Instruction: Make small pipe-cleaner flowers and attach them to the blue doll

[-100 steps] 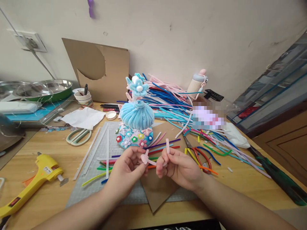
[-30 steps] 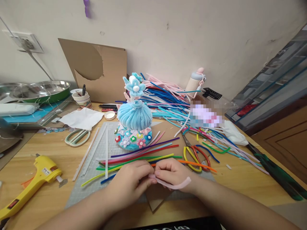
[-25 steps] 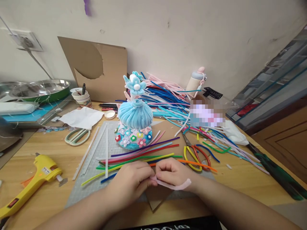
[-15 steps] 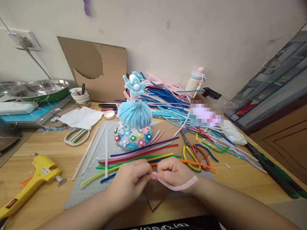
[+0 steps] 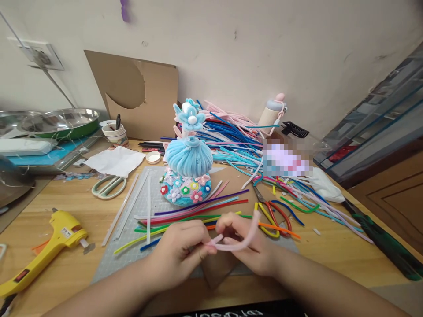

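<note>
A pale pink pipe cleaner (image 5: 246,240) is bent into a hook, with a short end and a longer end that curves up to the right. My left hand (image 5: 183,248) pinches it at the bend between thumb and fingertips. My right hand (image 5: 254,246) is loosely curled around the short end, its thumb and index finger at the tip, while the longer end crosses in front of it. Beneath both hands lies a brown cardboard piece (image 5: 216,268). Behind them stands a blue fuzzy pipe-cleaner ornament (image 5: 188,158) with small flowers on its base.
Coloured pipe cleaners (image 5: 201,207) lie across the grey cutting mat (image 5: 109,264). Scissors with red and yellow handles (image 5: 272,218) rest at right. A yellow glue gun (image 5: 62,233) is at left, near pale-handled scissors (image 5: 109,187). A large pipe-cleaner pile (image 5: 228,127) lies behind.
The long pink end has swung from along my right wrist to pointing upward. My right fingers have loosened and shifted, and a short bent end now shows. The view has moved slightly.
</note>
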{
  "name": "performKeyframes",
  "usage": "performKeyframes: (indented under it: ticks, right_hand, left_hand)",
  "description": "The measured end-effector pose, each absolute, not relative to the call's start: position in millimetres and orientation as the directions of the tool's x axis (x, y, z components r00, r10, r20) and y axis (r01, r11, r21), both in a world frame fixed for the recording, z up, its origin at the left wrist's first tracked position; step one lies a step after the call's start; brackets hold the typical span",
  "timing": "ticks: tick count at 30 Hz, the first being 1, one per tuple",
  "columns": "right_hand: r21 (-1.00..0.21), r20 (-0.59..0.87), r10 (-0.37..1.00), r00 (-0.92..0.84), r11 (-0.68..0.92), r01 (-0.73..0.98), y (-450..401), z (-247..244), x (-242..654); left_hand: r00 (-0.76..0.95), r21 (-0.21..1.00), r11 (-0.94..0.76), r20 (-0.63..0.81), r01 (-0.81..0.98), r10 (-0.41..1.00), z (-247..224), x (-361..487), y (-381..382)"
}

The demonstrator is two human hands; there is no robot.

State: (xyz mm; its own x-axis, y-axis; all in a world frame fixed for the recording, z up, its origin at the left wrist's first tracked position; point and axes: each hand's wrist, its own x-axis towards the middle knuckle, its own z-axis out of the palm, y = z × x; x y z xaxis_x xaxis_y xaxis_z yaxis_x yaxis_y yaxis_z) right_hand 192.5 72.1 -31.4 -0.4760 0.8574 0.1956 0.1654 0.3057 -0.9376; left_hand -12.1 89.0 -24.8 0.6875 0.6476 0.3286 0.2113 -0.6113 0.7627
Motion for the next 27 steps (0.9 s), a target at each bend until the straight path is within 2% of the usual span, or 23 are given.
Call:
performKeyframes:
  ticks: [4,9,19,23,27]
  right_hand:
    - [-0.865,0.377,0.818,-0.433,0.478,0.150,71.9,-27.0,192.6]
    - [-0.764,0.425,0.720,-0.549,0.610,0.210,76.1,-26.6,191.7]
    - [-0.847,0.291,0.787,-0.544,0.476,0.236,71.5,-25.2,191.7]
    - [-0.900,0.208,0.802,-0.560,0.380,0.211,72.3,-23.9,191.4]
    - [-0.907,0.218,0.804,-0.553,0.376,0.190,74.4,-23.8,192.9]
  left_hand:
    - [0.645,0.761,-0.597,0.327,0.254,0.691,-24.8,-12.7,88.6]
    - [0.680,0.746,-0.612,0.306,0.265,0.667,-23.3,-12.1,89.1]
    - [0.683,0.669,-0.680,0.347,0.300,0.642,-26.3,-12.4,89.4]
    - [0.664,0.686,-0.668,0.360,0.288,0.656,-25.8,-12.8,88.4]
    - [0.652,0.721,-0.643,0.360,0.260,0.667,-24.8,-12.1,88.2]
